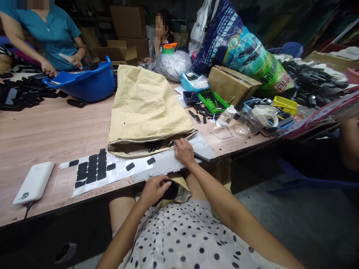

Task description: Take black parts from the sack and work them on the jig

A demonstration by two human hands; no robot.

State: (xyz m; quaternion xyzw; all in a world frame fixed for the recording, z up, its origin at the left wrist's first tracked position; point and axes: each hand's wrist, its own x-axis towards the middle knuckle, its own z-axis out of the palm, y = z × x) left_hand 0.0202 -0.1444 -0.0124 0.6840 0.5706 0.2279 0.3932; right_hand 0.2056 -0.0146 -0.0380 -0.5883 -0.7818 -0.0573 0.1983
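My right hand (184, 150) is closed at the mouth of a yellowish paper sack (146, 104) lying on the table. A black rod (202, 157) comes out behind the hand, and a shiny metal end in line with it shows past the fingertips. Several dark pieces (153, 146) lie inside the sack's opening. Below the table edge, over the lap, my left hand (155, 190) has its fingers curled together; what they hold, if anything, I cannot make out. Another brown paper sack (183, 183) lies open beneath it on the lap. Black rounded stickers (97, 166) sit on a white sheet left of the sack.
A white power bank (33, 183) with a cable lies at the left edge. Behind are a blue basin (84, 82), a co-worker (47, 37), a green tray (213, 101), a bottle (224, 117), a clear jug (252, 121), a cardboard box (232, 86) and a printed sack (241, 48).
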